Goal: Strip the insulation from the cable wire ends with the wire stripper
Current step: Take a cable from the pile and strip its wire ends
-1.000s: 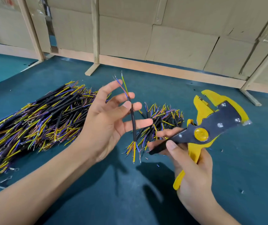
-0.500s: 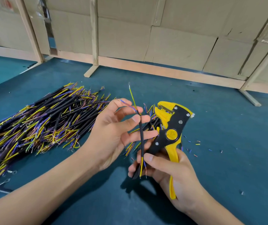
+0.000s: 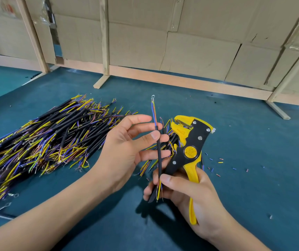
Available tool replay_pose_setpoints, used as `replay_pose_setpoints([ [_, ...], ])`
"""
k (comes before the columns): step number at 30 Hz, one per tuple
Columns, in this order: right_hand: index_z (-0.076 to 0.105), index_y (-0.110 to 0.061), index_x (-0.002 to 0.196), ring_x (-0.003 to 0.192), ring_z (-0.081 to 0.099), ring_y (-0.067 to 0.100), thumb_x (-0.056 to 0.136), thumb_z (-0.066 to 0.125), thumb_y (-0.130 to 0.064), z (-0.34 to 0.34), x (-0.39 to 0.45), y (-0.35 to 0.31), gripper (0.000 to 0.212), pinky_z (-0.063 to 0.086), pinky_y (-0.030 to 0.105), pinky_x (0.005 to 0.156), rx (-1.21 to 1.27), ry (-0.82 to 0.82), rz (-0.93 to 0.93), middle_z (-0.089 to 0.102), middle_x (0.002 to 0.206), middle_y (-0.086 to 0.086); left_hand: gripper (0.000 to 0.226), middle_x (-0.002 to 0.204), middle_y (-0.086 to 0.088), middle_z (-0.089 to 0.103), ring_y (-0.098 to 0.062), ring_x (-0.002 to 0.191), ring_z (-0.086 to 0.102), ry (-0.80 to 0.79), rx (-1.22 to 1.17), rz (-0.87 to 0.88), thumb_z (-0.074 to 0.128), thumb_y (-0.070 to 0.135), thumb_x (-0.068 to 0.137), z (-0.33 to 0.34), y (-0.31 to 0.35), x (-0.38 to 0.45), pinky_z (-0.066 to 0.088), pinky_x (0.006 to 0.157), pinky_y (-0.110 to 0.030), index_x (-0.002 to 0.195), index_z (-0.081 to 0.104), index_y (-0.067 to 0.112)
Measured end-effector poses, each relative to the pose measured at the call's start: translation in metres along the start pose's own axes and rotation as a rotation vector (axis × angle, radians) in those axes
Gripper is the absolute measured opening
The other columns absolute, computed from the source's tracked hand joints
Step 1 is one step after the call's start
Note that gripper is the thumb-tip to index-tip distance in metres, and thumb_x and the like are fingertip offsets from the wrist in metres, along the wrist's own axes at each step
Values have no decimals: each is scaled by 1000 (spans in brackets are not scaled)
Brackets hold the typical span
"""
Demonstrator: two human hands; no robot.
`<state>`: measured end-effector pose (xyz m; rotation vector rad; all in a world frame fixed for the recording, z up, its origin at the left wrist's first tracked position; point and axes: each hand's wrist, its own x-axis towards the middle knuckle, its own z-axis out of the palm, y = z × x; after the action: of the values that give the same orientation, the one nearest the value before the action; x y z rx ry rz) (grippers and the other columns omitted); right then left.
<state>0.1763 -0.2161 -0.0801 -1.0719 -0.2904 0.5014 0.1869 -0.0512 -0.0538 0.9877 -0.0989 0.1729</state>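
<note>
With my left hand (image 3: 127, 153) pinching the upright cable (image 3: 158, 151) mid-bench and my right hand (image 3: 185, 189) gripping both its near end and the wire stripper (image 3: 190, 151), I should fan the near wires before feeding one in.

Glossy plastic wire stripper (image 3: 188, 142); matt cardboard wall (image 3: 199, 42); bare wooden posts (image 3: 104, 37).

Dark teal desk (image 3: 235, 205) surface. Cardboard panels (image 3: 199, 42) line the far edge, braced by light wooden slats (image 3: 103, 38) with feet resting on the desk. Small metal screw-like piece (image 3: 270, 216) near the right edge; identity unclear.
</note>
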Motion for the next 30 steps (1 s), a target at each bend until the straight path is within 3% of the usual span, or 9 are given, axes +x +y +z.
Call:
replay_pose_setpoints([
  [6,64,5,95,73,65,46,82,65,0,1,0,0,14,55,57,73,6,-2,1,60,83,25,43,102,-13,72,-30,83,73,-17,53,-18,71,1,79,-3,-1,1,61,65,-42,120,61,5],
  [10,65,1,101,74,65,46,81,69,-1,0,0,-2,20,54,57,74,70,-12,5,59,84,25,51,99,-11,74,-29,76,71,-72,296,71,74,6,80,-5,-4,-1,60,66,-35,125,55,21],
  [13,65,1,102,75,65,46,79,71,-2,-1,3,-5,24,55,56,73,90,4,0,59,85,25,34,95,-10,71,-36,64,69,-189,570,165,67,10,94,-7,-7,-5,60,65,-43,122,56,27],
  [16,66,2,99,75,65,45,82,66,-2,-3,5,-6,18,55,57,73,103,33,-11,60,83,23,16,76,0,65,-21,49,59,-290,739,115,61,20,100,-6,-9,-10,54,49,-31,112,66,28],
  [21,69,1,96,75,66,43,81,68,-5,-2,5,-8,17,55,56,75,105,52,-9,62,82,22,18,74,9,62,-11,55,57,-340,729,32,65,17,97,-7,-4,-7,50,55,-21,114,68,22],
  [24,66,5,101,76,65,43,82,67,-4,-1,5,-8,22,55,56,75,113,40,-4,61,83,23,20,70,-1,64,-18,56,58,-350,628,-65,63,10,96,-10,0,-3,52,58,-29,116,67,12],
  [27,66,4,103,75,65,43,80,67,-5,-1,6,-9,24,56,56,74,120,55,8,59,83,22,23,72,-6,66,-13,63,61,-339,627,-51,64,6,95,-11,1,-1,53,63,-32,117,67,11],
  [30,71,0,98,74,65,43,77,70,-6,0,6,-10,22,56,55,73,116,95,25,60,82,22,26,78,-6,60,-21,65,61,-338,575,-68,60,8,96,-9,1,-1,51,63,-33,121,65,13],
])
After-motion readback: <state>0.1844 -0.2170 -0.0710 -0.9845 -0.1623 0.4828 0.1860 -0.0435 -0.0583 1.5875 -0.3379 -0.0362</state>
